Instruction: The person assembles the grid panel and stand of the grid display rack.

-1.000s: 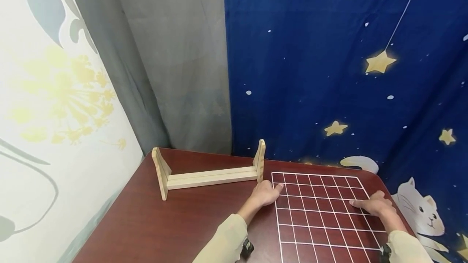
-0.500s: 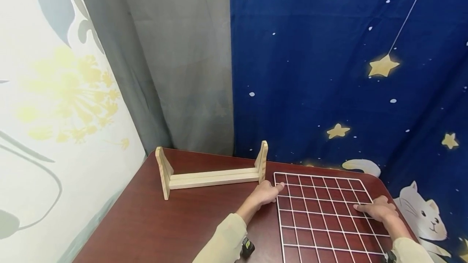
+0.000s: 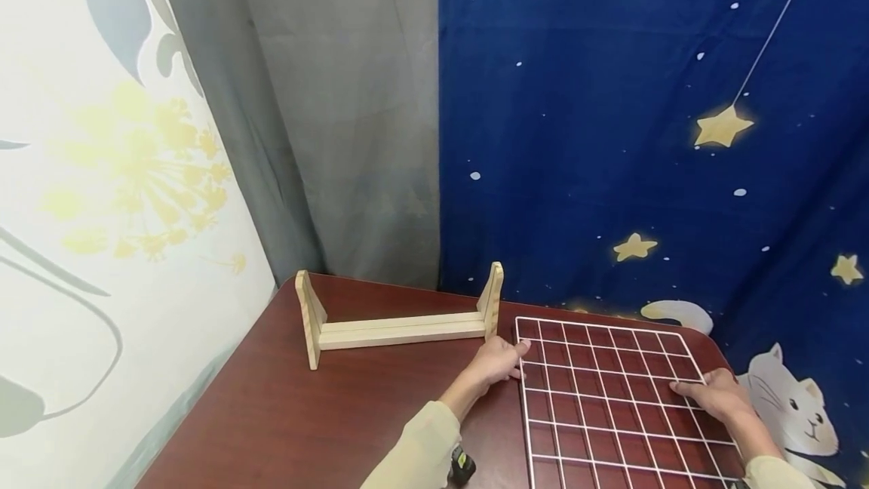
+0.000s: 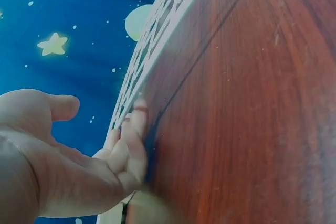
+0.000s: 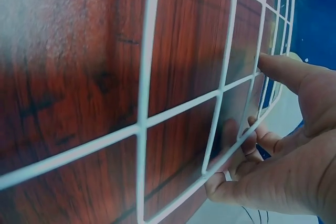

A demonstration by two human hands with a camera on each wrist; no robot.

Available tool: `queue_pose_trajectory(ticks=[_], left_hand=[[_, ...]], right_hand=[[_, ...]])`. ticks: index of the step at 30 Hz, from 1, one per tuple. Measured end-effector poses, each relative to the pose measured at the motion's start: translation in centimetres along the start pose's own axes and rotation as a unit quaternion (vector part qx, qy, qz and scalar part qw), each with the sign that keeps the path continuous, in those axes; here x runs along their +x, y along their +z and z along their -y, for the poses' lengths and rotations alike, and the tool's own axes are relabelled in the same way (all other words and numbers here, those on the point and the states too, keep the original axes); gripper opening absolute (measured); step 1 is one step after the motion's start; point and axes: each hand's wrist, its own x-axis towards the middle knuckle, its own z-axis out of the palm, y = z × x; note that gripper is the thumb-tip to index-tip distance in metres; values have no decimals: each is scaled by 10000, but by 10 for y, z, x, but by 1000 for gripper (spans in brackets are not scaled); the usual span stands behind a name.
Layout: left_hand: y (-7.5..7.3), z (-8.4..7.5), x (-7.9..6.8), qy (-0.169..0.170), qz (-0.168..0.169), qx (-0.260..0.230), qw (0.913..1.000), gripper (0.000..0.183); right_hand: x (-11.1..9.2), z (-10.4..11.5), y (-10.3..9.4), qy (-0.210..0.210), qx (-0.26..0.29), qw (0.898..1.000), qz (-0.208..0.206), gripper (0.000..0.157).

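A white wire grid panel lies over the right part of the table, raised slightly with its shadow on the wood. My left hand holds its left edge, fingers hooked beneath the wire while the thumb stands above. At the opposite edge my right hand grips the frame. Its thumb lies across the grid's upper face and the other fingers curl under the rim. A pale wooden stand with two upright end pieces is left of the panel, close beyond my left hand.
The dark red-brown table has its back edge against a grey curtain and a blue star-patterned curtain. At the left is a white floral-patterned surface. A small black device sits at my left wrist.
Both hands' fingers have worked further under the grid's side edges, and the panel has risen a little. My right hand has drawn slightly outward. The head view has shifted slightly; the wooden stand stays put.
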Motion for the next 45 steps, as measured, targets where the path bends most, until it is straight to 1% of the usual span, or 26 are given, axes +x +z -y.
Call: queue_pose_trajectory(ticks=[3,6,11,13,15,19,23,26,29,32,37,40,45], left_hand=[[5,3,-3,42,173,-529,9984,46],[6,2,-4,210,226,-870,9957,38],[2,-6,-3,550,24,-1081,9926,15],[0,-8,-2,615,-56,-1119,9918,11],[-4,-11,-1,680,-62,-1205,9904,11],[-12,-15,-3,849,62,-1338,9874,14],[-20,-19,-5,885,155,-1554,9837,14],[-25,-22,-7,883,96,-1757,9804,14],[-30,-25,-10,986,-8,-1860,9776,15],[-34,-30,-15,1101,-87,-1939,9748,15],[-44,-39,-19,1257,-128,-1893,9738,15],[-52,-44,-20,1445,-32,-1808,9728,16],[-67,-52,-24,1743,295,-1991,9639,20]], right_hand=[[-3,-4,-5,-147,38,9999,26,52],[-6,-3,-10,-342,-43,9992,-218,57],[-10,7,-18,-578,-221,9956,-700,64],[-12,12,-21,-584,-206,9948,-810,65],[-15,17,-24,-568,-176,9934,-981,66],[-21,25,-26,-542,-2,9901,-1298,67],[-27,31,-28,-547,96,9880,-1443,67],[-32,33,-29,-595,150,9877,-1436,66],[-38,35,-30,-648,197,9872,-1442,67],[-44,38,-31,-614,271,9863,-1506,68],[-53,46,-29,-488,484,9833,-1688,68],[-58,51,-30,-477,589,9805,-1811,69],[-70,61,-35,-492,655,9777,-1934,72]])
